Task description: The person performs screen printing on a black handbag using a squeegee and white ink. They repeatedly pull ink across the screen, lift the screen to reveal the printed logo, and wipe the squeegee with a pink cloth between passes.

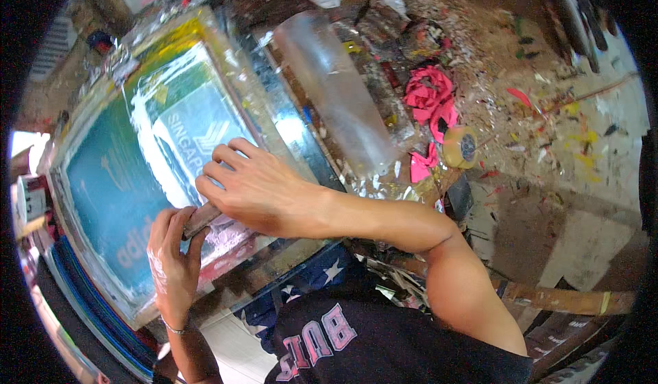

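Note:
A framed printing screen [89, 185] with teal mesh, a green upper area and pale lettering fills the left middle. White paste streaks its mesh, with a pinkish smear near the lower edge. Both hands grip a squeegee [200, 221] with a weathered wooden handle lying over the screen's lower part. My left hand [177, 260] wraps round its left end, white paint on the back of the hand. My right hand [240, 185] curls over it higher and to the right, hiding much of the bar and some of the mesh.
A long translucent sheet or roll [329, 89] lies right of the screen, beside crumpled pink scraps [428, 96] and a tape roll [458, 147]. The paint-spattered surface [555, 171] extends rightward. Stacked dark blue edges [89, 308] sit at lower left; starred fabric [295, 281] lies below the screen.

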Demonstrator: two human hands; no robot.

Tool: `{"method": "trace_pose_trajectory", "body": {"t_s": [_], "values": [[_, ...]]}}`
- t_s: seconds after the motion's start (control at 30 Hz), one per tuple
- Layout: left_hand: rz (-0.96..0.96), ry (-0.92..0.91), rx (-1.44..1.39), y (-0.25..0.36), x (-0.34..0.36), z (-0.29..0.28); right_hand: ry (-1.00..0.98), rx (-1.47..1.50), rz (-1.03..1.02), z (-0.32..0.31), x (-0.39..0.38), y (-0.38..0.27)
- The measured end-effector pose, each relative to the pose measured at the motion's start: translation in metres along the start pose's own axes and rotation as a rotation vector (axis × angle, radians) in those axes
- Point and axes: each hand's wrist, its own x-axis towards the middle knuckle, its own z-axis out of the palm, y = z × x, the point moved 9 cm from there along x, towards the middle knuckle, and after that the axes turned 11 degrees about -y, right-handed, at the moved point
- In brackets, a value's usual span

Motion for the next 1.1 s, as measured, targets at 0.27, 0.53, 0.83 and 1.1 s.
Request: {"method": "trace_pose_trajectory", "body": {"t_s": [0.27,0.53,0.83,1.1], "values": [[0.029,0.047,0.094,0.007,-0.012,0.001,0.348,0.030,0.635,-0.093,-0.172,0.127],[0.044,0.085,0.134,0.016,-0.008,-0.002,0.190,-0.190,1.279,-0.044,-0.311,0.284],[0.047,0.096,0.139,0.009,-0.012,0.000,0.234,-0.360,1.021,-0.052,-0.296,0.299],[0.100,0.108,0.088,0.014,-0.011,-0.001,-0.207,-0.055,1.123,-0.016,-0.325,0.206]]}}
